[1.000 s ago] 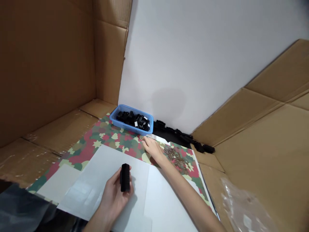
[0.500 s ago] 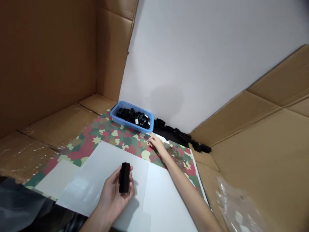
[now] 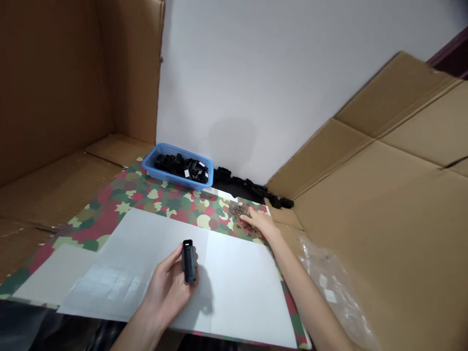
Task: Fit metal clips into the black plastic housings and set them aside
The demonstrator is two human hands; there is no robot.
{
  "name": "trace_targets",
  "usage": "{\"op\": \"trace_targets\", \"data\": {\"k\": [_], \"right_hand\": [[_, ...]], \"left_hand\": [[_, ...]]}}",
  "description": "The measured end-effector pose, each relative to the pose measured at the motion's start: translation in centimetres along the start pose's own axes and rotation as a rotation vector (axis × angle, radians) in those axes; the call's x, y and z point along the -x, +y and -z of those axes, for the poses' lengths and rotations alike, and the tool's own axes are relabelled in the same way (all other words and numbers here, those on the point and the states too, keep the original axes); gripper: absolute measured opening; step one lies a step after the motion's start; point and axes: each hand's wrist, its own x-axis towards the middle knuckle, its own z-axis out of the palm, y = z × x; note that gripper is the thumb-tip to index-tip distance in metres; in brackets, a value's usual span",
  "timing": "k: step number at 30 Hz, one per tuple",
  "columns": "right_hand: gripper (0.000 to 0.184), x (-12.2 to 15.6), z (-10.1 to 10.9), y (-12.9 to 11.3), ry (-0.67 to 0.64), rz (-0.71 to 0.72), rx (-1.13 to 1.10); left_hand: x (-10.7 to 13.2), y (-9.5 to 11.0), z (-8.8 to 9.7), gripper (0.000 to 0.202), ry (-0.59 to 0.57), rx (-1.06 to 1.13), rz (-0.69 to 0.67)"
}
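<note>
My left hand (image 3: 170,285) is wrapped round a long black plastic casing (image 3: 189,263), held upright above the white sheets. Its hollow side faces me, with a small opening at the top end. At the right of the table, my right hand (image 3: 259,222) touches a pile of small brownish pieces (image 3: 239,213). Thumb and forefinger look apart there; the other fingers are partly hidden. The pieces are too small to name.
A blue basket (image 3: 175,181) of black plastic parts stands at the back, and more black parts (image 3: 248,185) lie along the wall. White sheets (image 3: 241,282) cover part of the camouflage-patterned tabletop (image 3: 120,195). Cardboard walls (image 3: 383,195) flank it; a clear plastic bag (image 3: 329,278) lies right.
My right hand has moved right, from near the basket to the pile of small pieces. In my left hand the casing has turned, so its hollow side now shows. The view has shifted.
</note>
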Motion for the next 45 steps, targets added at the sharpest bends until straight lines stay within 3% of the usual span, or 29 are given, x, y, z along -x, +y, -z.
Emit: {"op": "trace_targets", "data": {"k": [7,15,17,19,21,23,26,30,34,39,45], "right_hand": [[0.008,-0.2,-0.7,-1.4,-0.025,0.028,-0.017],[0.012,1.7,0.6,-1.0,0.049,0.124,-0.349],[0.011,2.9,0.9,-1.4,0.053,0.170,-0.442],[0.010,4.4,1.1,-2.0,0.071,0.212,-0.509],[0.010,5.8,1.5,-2.7,0.105,0.248,-0.548],[0.012,7.1,1.8,-3.5,0.136,0.277,-0.568],[0.015,8.8,2.2,-4.6,0.162,0.331,-0.610],[0.015,10.8,2.3,-6.0,0.206,0.406,-0.701],[0.010,12.2,2.1,-7.1,0.058,0.450,-0.949],[0.018,14.3,2.0,-8.4,-0.267,0.356,-1.279],[0.026,16.5,2.3,-10.3,-0.581,0.378,-1.373]], "left_hand": [[0.5,-0.4,0.0,0.024,-0.012,-0.047,0.042],[1.2,-0.6,0.0,0.024,-0.079,-0.058,0.077],[1.4,-0.8,0.1,0.015,-0.096,-0.201,-0.085],[1.8,-1.1,0.0,0.003,-0.117,-0.476,-0.397],[2.4,-1.6,-0.1,0.017,-0.140,-0.748,-0.740],[3.1,-2.0,-0.4,0.023,-0.137,-0.850,-0.979],[3.8,-2.2,-0.7,0.028,-0.114,-0.812,-1.063],[3.6,-1.4,-0.2,0.022,-0.188,-0.889,-0.919],[2.8,-0.8,0.9,0.013,-0.236,-0.713,-0.716],[2.9,-1.1,1.4,0.023,-0.303,-0.756,-0.872],[4.3,-1.5,0.9,0.024,-0.446,-0.770,-0.980]]}}
